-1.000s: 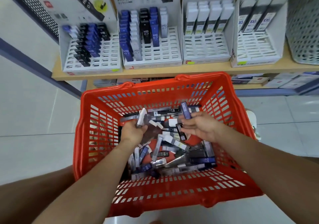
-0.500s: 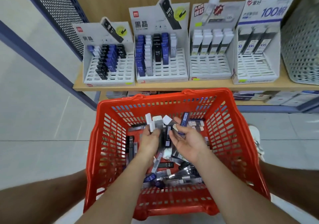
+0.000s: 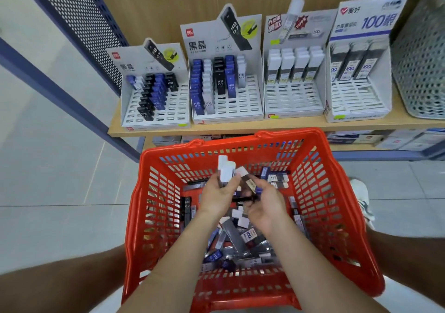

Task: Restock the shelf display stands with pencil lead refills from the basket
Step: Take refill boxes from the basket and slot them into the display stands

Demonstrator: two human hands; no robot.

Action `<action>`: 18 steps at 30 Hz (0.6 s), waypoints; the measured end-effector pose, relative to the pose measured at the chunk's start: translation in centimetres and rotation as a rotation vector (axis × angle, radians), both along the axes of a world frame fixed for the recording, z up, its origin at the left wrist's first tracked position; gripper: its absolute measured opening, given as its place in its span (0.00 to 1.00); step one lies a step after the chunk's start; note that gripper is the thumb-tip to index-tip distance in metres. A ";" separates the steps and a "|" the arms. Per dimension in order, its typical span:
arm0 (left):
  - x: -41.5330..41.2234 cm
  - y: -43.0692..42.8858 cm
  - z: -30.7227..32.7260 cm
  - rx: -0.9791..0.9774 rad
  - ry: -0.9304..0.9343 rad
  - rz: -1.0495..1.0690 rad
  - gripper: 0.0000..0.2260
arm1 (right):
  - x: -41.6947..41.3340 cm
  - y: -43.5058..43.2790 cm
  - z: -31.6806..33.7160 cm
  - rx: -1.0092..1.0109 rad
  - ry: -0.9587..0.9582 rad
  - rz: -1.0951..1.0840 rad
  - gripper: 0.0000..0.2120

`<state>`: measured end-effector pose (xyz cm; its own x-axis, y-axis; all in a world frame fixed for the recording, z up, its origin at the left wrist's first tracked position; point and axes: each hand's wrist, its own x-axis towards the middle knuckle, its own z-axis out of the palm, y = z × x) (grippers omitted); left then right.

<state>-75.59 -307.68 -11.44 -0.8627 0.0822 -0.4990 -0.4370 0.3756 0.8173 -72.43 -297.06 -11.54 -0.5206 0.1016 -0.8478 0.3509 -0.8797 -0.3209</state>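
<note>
Under the red basket [image 3: 240, 288], pale grey floor tiles [image 3: 60, 192]. Beyond its far rim, a wooden shelf [image 3: 240, 127] with a wooden back wall, carrying four white display stands [image 3: 226, 100] side by side, filled only in the back rows. Far left of the basket, a dark perforated panel [image 3: 79, 23]. Far right, a grey perforated bin [image 3: 421, 71] on the same shelf.

Above the middle of the basket, left hand [image 3: 218, 195] clenched around a small bundle of white-capped refills [image 3: 226, 170], long axis nearly upright, caps toward the shelf. Just right of it, right hand [image 3: 263, 206] with fingers curled, grasping one dark refill [image 3: 249, 183], tilted, white cap up and leaning toward the bundle, very close to it.

On the basket floor, many loose refills [image 3: 240, 242], lying flat and crossed in all directions. Right of the basket, a white shoe [image 3: 361, 199] on the tiles. Between the hands and the stands, the far wall of the basket.
</note>
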 end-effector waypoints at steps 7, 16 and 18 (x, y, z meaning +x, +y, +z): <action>0.0 -0.6 0.9 0.300 -0.268 0.016 0.07 | -0.8 1.1 1.9 -0.099 0.197 0.002 0.12; -2.6 -2.4 4.2 0.434 -0.200 0.092 0.11 | -0.1 3.9 3.9 0.247 0.430 0.627 0.19; -2.7 -2.4 4.5 0.421 -0.175 0.073 0.11 | -0.3 4.1 4.8 0.306 0.461 0.798 0.22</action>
<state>-78.24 -310.09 -6.94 -0.7797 0.2516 -0.5734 -0.5946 -0.0104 0.8039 -72.77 -292.96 -6.78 -0.8065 -0.2431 -0.5389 0.5907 -0.2928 -0.7519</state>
